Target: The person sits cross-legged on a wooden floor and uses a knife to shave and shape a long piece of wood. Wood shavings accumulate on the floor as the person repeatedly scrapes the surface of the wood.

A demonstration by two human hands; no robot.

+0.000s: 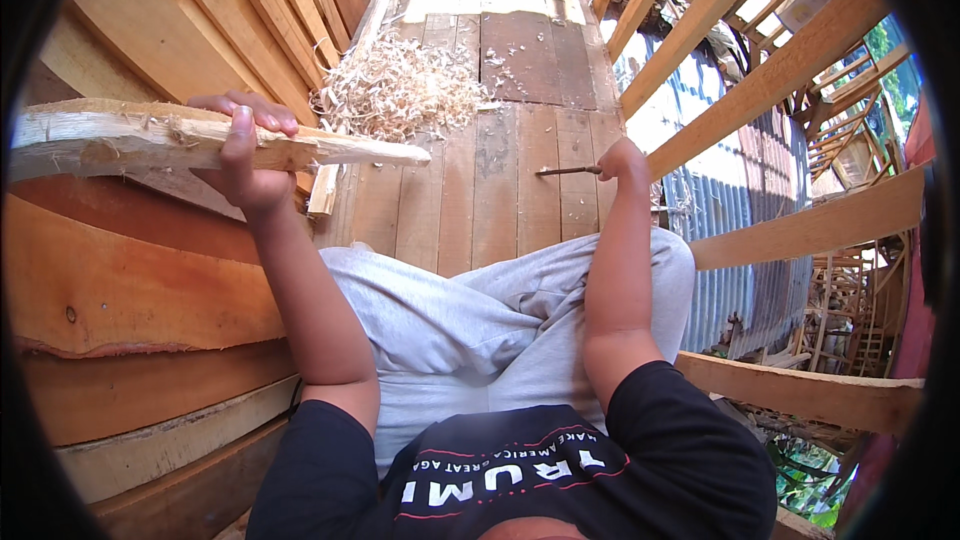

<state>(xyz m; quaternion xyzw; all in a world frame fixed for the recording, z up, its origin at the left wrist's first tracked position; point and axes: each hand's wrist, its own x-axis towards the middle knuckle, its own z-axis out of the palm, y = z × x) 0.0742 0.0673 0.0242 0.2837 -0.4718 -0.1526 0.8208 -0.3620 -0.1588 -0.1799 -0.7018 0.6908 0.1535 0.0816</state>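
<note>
My left hand (248, 152) is closed round a long, rough piece of wood (150, 135), pale and stripped. The wood lies level across the left side and tapers to a blunt point at its right end, above the floor. Low over the floorboards at the right, my right hand (625, 158) grips a thin, dark, narrow tool (568, 171) that points left. It looks like a blade seen edge-on, though its exact kind does not show. The two are well apart, with my crossed legs in grey trousers (430, 315) below them.
A heap of curled wood shavings (405, 90) covers part of the plank floor (500, 190) ahead. Wooden boards (150, 290) wall the left side. Slanting wooden slats (770, 75) form a railing at the right, with corrugated metal sheets (745, 200) beyond.
</note>
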